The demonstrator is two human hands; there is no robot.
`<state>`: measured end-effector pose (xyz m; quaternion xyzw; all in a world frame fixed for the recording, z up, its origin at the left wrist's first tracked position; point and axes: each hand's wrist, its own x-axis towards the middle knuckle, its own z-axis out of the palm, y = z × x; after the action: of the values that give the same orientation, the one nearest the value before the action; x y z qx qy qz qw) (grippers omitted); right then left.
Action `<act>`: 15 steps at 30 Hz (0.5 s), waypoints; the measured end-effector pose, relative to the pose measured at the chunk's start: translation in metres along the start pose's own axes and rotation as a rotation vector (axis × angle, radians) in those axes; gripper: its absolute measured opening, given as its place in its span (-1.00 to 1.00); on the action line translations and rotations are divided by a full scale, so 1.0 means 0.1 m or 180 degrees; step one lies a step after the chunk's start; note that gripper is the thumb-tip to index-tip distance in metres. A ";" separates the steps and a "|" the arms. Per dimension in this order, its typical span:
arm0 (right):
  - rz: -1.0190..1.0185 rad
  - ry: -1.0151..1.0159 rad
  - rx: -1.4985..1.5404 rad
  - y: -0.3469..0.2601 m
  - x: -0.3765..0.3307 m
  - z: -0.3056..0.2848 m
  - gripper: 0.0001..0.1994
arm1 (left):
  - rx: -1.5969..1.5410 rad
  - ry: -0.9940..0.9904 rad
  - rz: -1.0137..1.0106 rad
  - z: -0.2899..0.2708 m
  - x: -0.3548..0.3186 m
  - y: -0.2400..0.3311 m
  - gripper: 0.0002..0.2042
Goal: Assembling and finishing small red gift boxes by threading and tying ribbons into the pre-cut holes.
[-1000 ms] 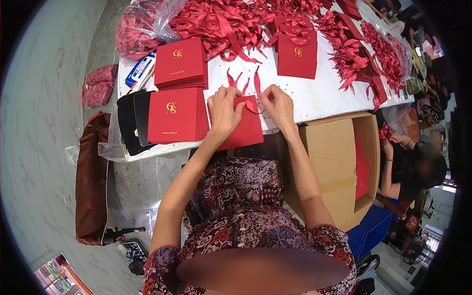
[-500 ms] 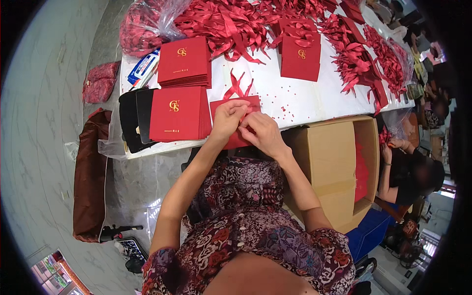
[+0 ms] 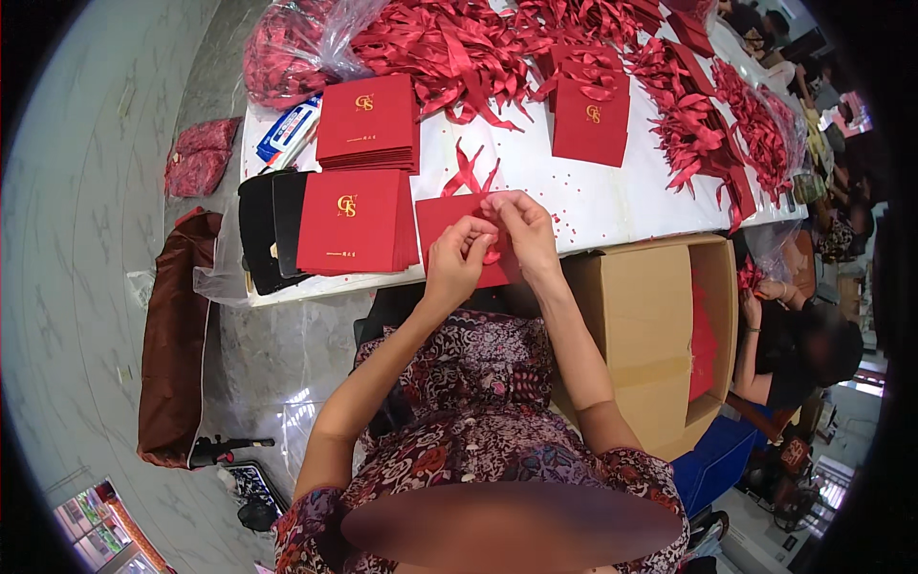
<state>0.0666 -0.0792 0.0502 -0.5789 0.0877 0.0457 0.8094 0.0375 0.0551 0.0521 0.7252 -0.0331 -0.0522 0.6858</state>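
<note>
A flat red paper bag (image 3: 442, 216) lies at the table's near edge, a looped red ribbon handle (image 3: 466, 170) rising from its far side. Both my hands work over its face. My left hand (image 3: 457, 260) is closed in a pinch, with a short piece of red ribbon (image 3: 491, 256) showing at its fingertips. My right hand (image 3: 528, 230), a little farther off, pinches at the same ribbon above the bag. The fingers partly cover the ribbon, so a knot cannot be made out.
Stacked red bags (image 3: 356, 220) stand left, beside black pouches (image 3: 271, 225) and a wipes packet (image 3: 290, 129). Ribboned bags (image 3: 591, 115) and heaped red ribbons (image 3: 440, 53) lie farther back. An open cardboard box (image 3: 645, 335) is at right; a co-worker (image 3: 798, 335) sits beyond it.
My right hand has moved up and away over the bag, its fingertips now above the left's. My left hand has dropped slightly nearer. A piece of ribbon shows between them.
</note>
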 end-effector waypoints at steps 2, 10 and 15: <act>-0.0064 -0.0209 0.0018 -0.01 0.01 -0.02 -0.79 | 0.0078 -0.0012 -0.0081 -0.01 -0.01 -0.02 -0.91; -0.0067 -0.0365 -0.0408 -0.13 -0.19 0.00 -0.82 | -0.1162 -0.0193 -0.0244 -0.02 0.03 -0.12 -0.89; -0.0291 -0.0348 -0.0905 -0.15 -0.22 -0.05 -0.88 | -0.0797 -0.0321 -0.0268 -0.02 -0.04 -0.03 -0.90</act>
<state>0.0475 -0.0883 0.0664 -0.6877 0.0097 0.0521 0.7240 0.0338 0.0575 0.0490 0.6311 -0.0302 -0.1211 0.7656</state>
